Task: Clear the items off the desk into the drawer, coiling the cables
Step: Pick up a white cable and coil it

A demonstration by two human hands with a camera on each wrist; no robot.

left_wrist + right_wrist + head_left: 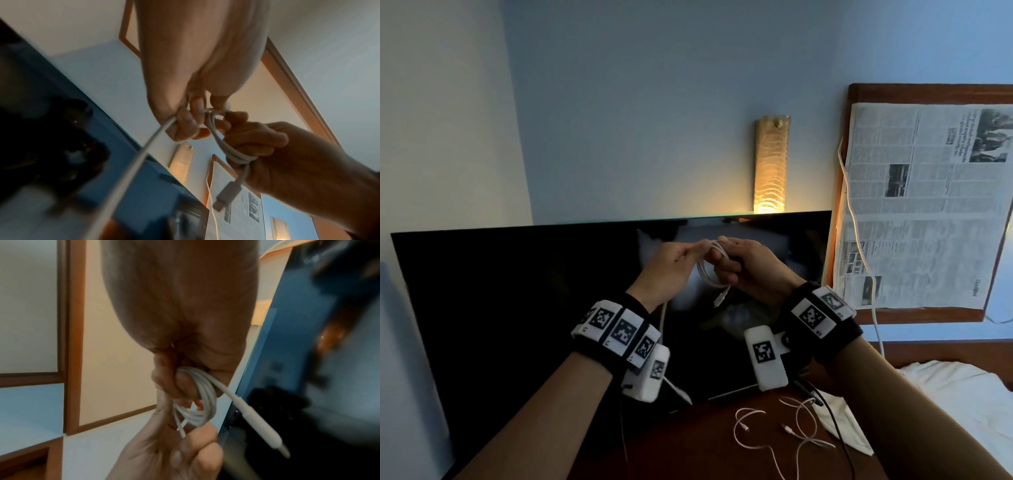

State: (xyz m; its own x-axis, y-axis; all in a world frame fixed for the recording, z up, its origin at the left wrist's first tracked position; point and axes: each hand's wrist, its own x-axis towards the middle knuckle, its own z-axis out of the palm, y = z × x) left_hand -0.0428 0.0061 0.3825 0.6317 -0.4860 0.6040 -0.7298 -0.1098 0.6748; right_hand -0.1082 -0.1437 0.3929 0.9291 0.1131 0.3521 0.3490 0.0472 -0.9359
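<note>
Both hands up at chest height, in front of the dark screen [517, 308]. Right hand [748, 270] curled round a small bundle of white cable [709, 270], several loops stacked together and passing over my fingers [180, 386]. One plug end [226, 194] hangs free below the bundle, dangling beside my right palm. Left hand [671, 267] pinches the same cable just left of the loops, thumb and fingertips [185, 125] closed on the strand. From that pinch the loose tail runs down past my left wrist, toward the near side. The two hands nearly touch at the coil.

Desk [688, 445]: dark wood, low in the head view, near me. A thin white cable [750, 425] lies on it uncoiled, in loose curves, with small connectors showing. A black cable [835, 428] crosses the right part of the desk, over a white cloth or paper [839, 425]; I cannot tell which. Drawer not visible in any view.

Far side: blue wall, a lit amber wall lamp [770, 164] above the screen's top edge. Right of it, a wooden-framed panel [859, 92] covered with a newspaper sheet [928, 205], and another white cord [856, 222] hanging down across it. White bedding [962, 394] at the right, well apart from the desk items.
</note>
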